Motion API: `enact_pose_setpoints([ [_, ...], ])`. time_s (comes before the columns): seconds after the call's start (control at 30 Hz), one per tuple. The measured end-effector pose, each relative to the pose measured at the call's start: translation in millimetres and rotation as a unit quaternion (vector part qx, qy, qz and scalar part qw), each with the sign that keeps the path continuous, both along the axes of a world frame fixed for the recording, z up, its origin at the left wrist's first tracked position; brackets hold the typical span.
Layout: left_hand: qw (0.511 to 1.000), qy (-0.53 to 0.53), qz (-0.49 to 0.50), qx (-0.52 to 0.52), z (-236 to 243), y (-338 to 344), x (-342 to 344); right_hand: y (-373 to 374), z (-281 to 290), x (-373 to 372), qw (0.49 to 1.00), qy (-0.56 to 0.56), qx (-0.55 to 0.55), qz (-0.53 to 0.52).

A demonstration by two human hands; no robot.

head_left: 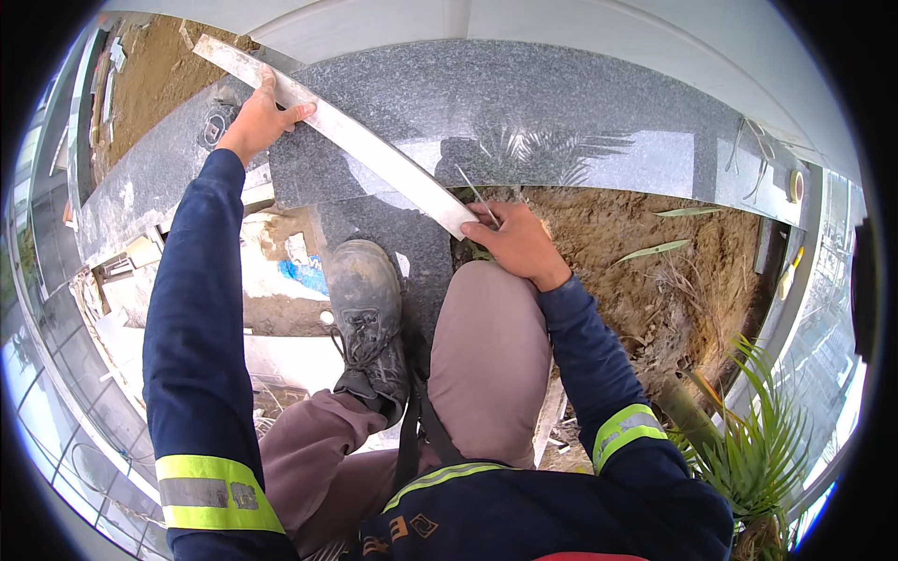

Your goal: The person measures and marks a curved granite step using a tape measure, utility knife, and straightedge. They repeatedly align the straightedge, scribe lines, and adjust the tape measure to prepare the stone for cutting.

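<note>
Your long metal bar point(374, 165) lies slantwise over the speckled grey stone slab point(561, 103), around eleven o'clock in view, its long axis running from ten o'clock at the far end to four o'clock at the near. Your left hand point(262, 119) grips it toward the far end, some fingers hidden; your right hand point(517, 245) clasps the near end, a thin rod point(474, 192) sticking out toward eleven, its lower part hard to make out.
</note>
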State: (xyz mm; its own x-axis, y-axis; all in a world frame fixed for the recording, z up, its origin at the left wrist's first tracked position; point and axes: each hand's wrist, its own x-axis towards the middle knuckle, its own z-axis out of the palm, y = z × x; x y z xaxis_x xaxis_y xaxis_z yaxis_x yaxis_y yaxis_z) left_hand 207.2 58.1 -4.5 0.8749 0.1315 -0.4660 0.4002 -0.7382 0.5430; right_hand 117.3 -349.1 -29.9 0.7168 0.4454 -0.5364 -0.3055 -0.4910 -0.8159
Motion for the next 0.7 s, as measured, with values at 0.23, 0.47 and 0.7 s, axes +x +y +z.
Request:
enact_pose_setpoints([
  [0.23, 0.999, 0.025, -0.002, 0.035, -3, 2, 2, -4, 34, 2, 0.987, -0.144, -0.076, -0.018],
  [0.47, 0.999, 0.0, 0.005, 0.043, -7, 12, -4, 19, 105, 50, 0.975, -0.188, -0.083, 0.086],
  [0.7, 0.999, 0.03, 0.014, 0.031, 2, -4, 6, 68, 73, 71, 0.932, -0.303, -0.028, 0.197],
])
